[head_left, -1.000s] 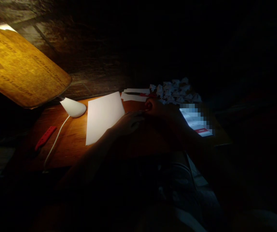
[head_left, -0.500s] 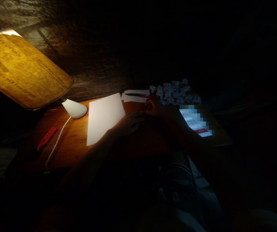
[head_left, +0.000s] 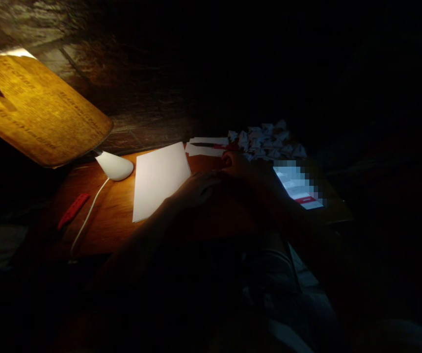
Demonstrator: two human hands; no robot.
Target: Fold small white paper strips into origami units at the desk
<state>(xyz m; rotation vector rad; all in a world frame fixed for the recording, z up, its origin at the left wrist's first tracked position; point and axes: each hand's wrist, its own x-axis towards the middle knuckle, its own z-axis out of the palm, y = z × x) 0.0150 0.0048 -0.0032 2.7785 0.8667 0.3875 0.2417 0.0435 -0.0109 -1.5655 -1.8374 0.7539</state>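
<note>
Right hand is resting just nearside of red-handled tool; tool is lying over paper strips on tabletop, long axis running left-right, dark end pointing left. Left hand is overlapping paper stack, whose long axis is running away from wearer. Too dark; can't tell either hand's fingers.

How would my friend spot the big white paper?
Find the glowing lamp at picture left, then its white base on the wooden table. The big white paper lies just right of that base, flat and brightly lit, unlike the small heaped white pieces farther right.
</note>
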